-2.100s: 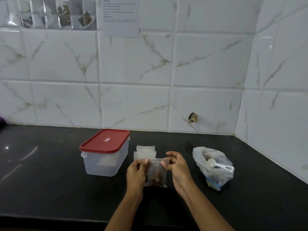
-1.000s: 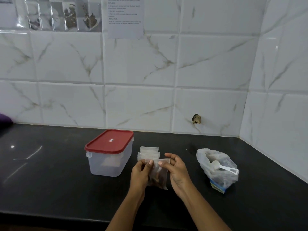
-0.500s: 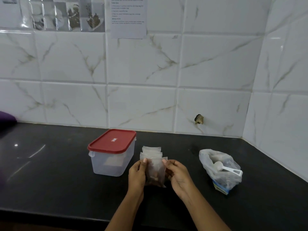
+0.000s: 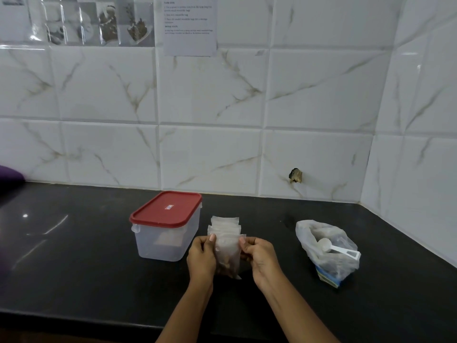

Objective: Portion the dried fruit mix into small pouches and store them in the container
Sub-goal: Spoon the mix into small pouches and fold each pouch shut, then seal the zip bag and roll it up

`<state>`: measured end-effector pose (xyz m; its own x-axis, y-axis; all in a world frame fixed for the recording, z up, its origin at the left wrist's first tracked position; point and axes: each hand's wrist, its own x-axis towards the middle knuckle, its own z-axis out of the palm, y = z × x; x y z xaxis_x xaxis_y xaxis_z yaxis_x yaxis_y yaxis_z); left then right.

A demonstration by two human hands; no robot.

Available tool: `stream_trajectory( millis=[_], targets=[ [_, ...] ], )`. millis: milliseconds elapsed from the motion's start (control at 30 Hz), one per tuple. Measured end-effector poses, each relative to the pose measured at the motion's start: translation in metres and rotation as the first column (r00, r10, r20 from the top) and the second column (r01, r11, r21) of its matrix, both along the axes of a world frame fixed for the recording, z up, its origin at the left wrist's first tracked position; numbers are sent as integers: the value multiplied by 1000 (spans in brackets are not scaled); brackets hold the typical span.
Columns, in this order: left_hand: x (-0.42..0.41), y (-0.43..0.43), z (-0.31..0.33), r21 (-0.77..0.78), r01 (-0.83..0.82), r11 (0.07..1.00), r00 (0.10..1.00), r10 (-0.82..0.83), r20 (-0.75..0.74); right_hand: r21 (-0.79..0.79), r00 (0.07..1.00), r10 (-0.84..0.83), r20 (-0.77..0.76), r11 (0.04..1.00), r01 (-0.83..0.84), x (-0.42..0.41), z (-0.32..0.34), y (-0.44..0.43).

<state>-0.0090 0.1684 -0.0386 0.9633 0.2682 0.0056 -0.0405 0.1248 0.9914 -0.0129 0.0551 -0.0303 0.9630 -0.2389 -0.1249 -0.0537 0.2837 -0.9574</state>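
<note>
A small clear pouch (image 4: 228,253) with brown dried fruit in its bottom stands upright between my hands. My left hand (image 4: 201,259) pinches its top left edge and my right hand (image 4: 259,256) pinches its top right edge. Just behind it lies a stack of empty clear pouches (image 4: 225,225) on the black counter. To the left stands a clear plastic container (image 4: 163,240) with its red lid (image 4: 167,209) shut. At the right sits the plastic bag of dried fruit mix (image 4: 326,253), open at the top, with a white scoop (image 4: 337,247) resting in it.
The black counter (image 4: 74,268) runs to a white tiled wall behind and a tiled side wall at the right. A purple object (image 4: 10,173) shows at the far left edge. Printed sheets (image 4: 190,23) hang on the wall.
Both hands have drawn closer together along the pouch's top, and the pouch now looks narrower between them. The view has shifted slightly; nothing else on the counter has moved.
</note>
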Motion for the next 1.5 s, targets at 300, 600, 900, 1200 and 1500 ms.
stream_trajectory(
  millis=[300,600,900,1200,1500],
  targets=[
    [-4,-10,1,51,-105,993,994,105,14,-57,998,-67,4,996,67,-2,0,19],
    [10,-8,-7,285,-180,942,984,169,62,-541,991,-105,78,831,130,10,-14,27],
    [22,-10,-2,324,-186,927,979,201,-13,-649,993,-78,86,752,115,24,-17,27],
    [16,-13,-3,454,-279,846,959,264,98,-601,993,-61,105,791,112,13,-7,12],
    [4,-61,23,564,-223,795,940,21,341,-612,973,-134,186,759,222,-1,17,-33]
  ],
)
